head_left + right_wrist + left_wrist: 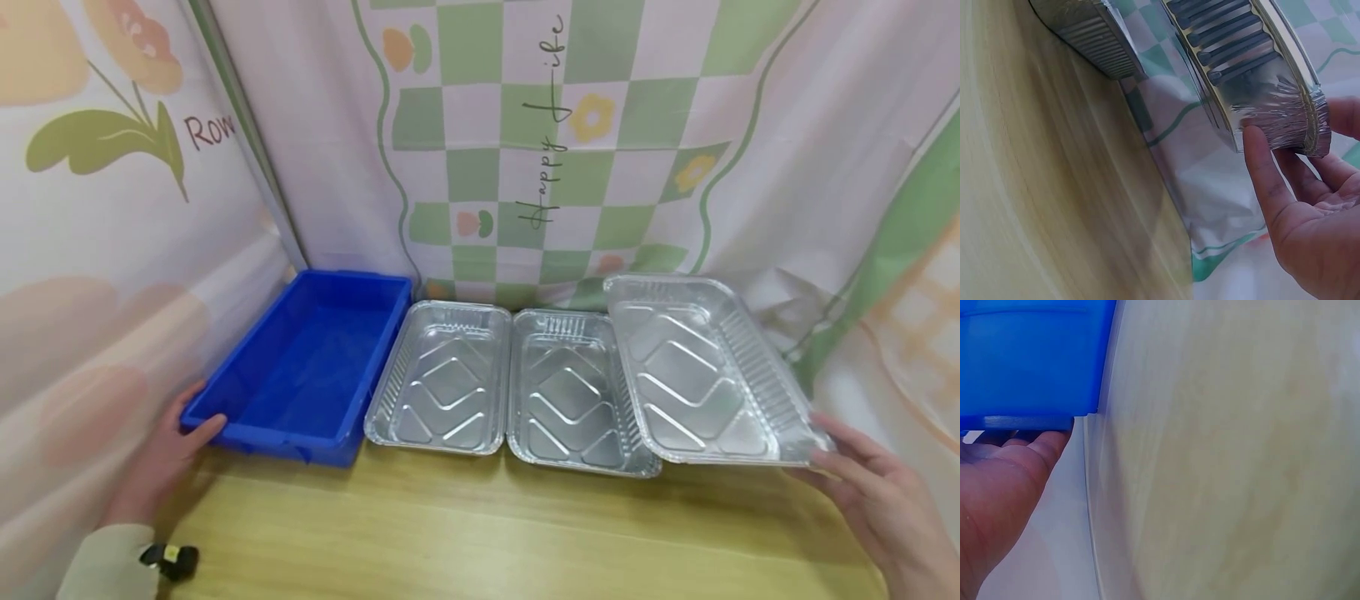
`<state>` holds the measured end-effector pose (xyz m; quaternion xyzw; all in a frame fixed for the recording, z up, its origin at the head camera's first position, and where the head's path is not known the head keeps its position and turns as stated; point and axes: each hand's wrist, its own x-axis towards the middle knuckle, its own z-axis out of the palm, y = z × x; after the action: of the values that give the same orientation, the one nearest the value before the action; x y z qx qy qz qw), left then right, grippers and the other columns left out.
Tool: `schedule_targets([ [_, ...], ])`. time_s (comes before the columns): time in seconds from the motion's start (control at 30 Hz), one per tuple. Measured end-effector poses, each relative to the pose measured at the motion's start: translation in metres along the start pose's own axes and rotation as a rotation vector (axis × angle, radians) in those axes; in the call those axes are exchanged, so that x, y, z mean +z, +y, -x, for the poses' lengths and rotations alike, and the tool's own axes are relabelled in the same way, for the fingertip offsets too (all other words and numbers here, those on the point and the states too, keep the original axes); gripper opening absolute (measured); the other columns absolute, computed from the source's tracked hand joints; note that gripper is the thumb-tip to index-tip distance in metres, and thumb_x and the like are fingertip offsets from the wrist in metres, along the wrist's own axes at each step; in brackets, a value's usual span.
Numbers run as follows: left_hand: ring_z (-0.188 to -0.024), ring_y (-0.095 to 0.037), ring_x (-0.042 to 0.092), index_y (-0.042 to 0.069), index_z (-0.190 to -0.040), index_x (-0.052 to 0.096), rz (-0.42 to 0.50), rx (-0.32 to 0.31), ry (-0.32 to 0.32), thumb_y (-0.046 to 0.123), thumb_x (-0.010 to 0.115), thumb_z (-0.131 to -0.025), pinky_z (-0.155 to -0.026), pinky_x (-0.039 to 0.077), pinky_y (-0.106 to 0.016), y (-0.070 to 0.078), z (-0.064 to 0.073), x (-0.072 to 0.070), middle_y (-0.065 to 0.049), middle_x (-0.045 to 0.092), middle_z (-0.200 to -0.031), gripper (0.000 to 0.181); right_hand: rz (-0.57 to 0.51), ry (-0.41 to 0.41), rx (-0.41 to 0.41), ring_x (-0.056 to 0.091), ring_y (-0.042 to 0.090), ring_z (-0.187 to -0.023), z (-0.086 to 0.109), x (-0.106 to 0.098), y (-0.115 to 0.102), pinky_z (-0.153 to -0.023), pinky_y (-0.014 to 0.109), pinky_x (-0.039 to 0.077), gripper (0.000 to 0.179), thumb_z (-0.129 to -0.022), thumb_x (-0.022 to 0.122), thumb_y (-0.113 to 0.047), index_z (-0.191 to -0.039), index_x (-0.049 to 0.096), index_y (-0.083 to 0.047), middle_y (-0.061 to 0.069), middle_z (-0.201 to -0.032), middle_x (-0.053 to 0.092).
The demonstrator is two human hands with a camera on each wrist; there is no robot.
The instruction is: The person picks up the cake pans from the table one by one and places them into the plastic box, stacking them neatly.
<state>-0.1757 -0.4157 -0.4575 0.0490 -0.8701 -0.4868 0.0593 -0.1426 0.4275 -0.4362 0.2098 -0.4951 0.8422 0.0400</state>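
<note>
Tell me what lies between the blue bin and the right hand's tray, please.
One foil tray, then a second tray, as the head view shows.

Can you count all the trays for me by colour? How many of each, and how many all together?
Blue tray: 1
Silver foil trays: 3, counting the one the right hand holds
Total: 4 trays
</note>
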Motion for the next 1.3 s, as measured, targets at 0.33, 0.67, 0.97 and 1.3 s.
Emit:
schedule_targets([
  [0.33,-0.137,-0.059,0.007,0.012,-0.158,0.005,-0.002,-0.015,-0.019,0.033,0.057,-0.100,-0.106,0.008,-0.071,0.000,0.000,-0.001,-0.036,0.004,-0.155,0.080,-0.058,-0.058,-0.030,0.063,0.032,-0.110,-0.016,0.017,0.010,-0.086,0.045,0.053,0.054,-0.093,0.022,0.028,-0.142,0.038,0.013,0.024,-0.131,0.057],
  [0.67,-0.134,-0.058,0.015,0.014,-0.158,0.004,0.003,-0.031,-0.022,0.036,0.056,-0.101,-0.106,0.013,-0.070,-0.003,0.000,0.000,-0.039,0.010,-0.153,0.081,0.041,-0.068,-0.016,0.063,0.029,-0.109,-0.027,0.037,0.022,-0.086,0.041,0.054,0.051,-0.093,0.026,0.026,-0.142,0.038,0.014,0.020,-0.130,0.058],
  [0.97,-0.134,-0.057,0.018,0.016,-0.159,0.002,0.013,-0.036,-0.020,0.036,0.055,-0.101,-0.107,0.015,-0.067,-0.002,-0.001,0.001,-0.038,0.012,-0.153,0.081,0.072,-0.107,-0.026,0.064,0.029,-0.108,-0.037,0.047,0.033,-0.087,0.041,0.053,0.049,-0.093,0.029,0.026,-0.140,0.038,0.016,0.022,-0.127,0.060],
  [1.3,-0.133,-0.060,0.017,0.017,-0.159,0.002,-0.025,-0.053,-0.015,0.038,0.056,-0.100,-0.105,0.014,-0.071,-0.002,0.001,0.000,-0.040,0.010,-0.153,0.082,0.120,-0.082,-0.010,0.064,0.027,-0.106,-0.045,0.066,0.040,-0.086,0.039,0.054,0.049,-0.093,0.032,0.025,-0.140,0.040,0.014,0.020,-0.125,0.061],
])
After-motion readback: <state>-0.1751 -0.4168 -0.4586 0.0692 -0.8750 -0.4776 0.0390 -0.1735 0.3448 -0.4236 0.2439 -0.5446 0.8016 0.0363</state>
